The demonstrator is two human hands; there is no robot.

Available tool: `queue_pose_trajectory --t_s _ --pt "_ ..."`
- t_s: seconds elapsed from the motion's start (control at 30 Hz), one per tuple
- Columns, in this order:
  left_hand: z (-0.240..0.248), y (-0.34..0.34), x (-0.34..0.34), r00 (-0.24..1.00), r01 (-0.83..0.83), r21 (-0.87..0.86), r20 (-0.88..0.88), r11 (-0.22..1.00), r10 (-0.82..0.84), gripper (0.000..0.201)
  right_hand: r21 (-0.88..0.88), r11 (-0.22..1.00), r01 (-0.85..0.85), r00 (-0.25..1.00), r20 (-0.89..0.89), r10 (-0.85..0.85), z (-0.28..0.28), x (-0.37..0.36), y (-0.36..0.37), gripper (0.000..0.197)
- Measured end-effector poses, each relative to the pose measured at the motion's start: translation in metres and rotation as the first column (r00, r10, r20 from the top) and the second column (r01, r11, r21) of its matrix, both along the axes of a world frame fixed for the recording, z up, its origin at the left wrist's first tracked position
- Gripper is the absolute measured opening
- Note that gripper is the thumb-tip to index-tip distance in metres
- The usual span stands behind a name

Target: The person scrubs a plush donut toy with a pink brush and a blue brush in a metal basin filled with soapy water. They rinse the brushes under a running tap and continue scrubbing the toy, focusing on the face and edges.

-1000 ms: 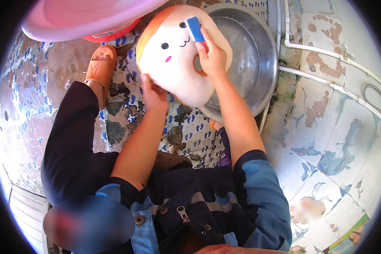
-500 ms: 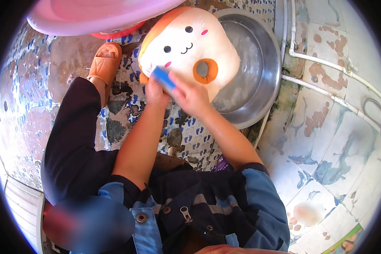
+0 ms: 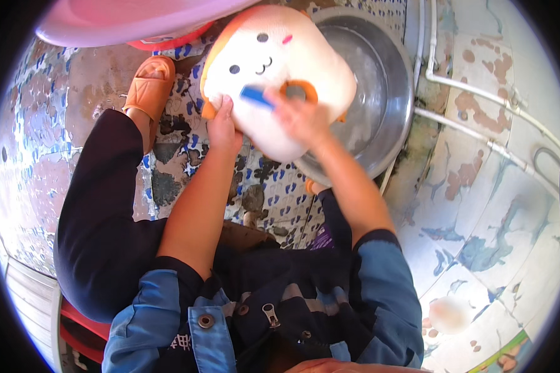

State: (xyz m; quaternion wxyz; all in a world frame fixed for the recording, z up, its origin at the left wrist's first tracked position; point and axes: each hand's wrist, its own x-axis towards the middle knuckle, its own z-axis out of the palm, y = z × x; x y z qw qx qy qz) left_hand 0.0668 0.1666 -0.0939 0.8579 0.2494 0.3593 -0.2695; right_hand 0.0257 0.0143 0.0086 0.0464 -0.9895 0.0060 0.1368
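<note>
A plump toast-shaped plush cushion (image 3: 249,102), cream with an orange edge and a smiling face, rests partly over the rim of a metal basin (image 3: 392,118) holding cloudy water. My left hand (image 3: 223,126) grips the cushion's lower left edge, thumb on top. In my right hand (image 3: 302,121) is a small blue brush (image 3: 255,96), held against or just over the cushion's face below the mouth; its underside is hidden. Next to that hand, an orange ring (image 3: 308,89) marks the cushion, partly covered by my fingers.
A large pink basin (image 3: 137,28) stands at the upper left above a red tub (image 3: 171,42). My orange slipper (image 3: 149,84) is on the worn patterned floor. White pipes (image 3: 466,87) run along the tiled wall at right. Something red (image 3: 84,329) shows at lower left.
My right hand has moved the brush rightward, from the cushion's left edge onto its face. The cushion has shifted slightly, and my left hand now shows more clearly on its edge.
</note>
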Motion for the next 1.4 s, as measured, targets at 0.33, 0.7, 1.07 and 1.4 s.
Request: queue_pose_trajectory --t_s 0.33,0.7,1.07,1.4 --pt "0.005 0.000 0.005 0.998 0.035 0.029 0.060 0.999 -0.037 0.038 0.239 0.970 0.039 0.971 0.222 -0.093 -0.006 -0.009 -0.010 0.043" --pt "0.041 -0.001 0.011 0.997 0.079 -0.035 -0.011 0.996 -0.079 0.052 0.452 0.775 0.443 0.855 0.048 -0.516 0.020 -0.046 0.057 0.045" --pt "0.045 -0.021 0.008 0.973 0.128 0.052 0.189 0.990 -0.136 0.051 0.321 0.738 0.593 0.652 0.347 -0.674 0.008 0.080 0.002 0.046" --pt "0.027 -0.014 -0.009 0.961 0.165 0.169 0.194 0.972 -0.197 0.044 0.184 0.831 0.524 0.807 0.204 -0.554 0.001 0.056 0.018 0.045"
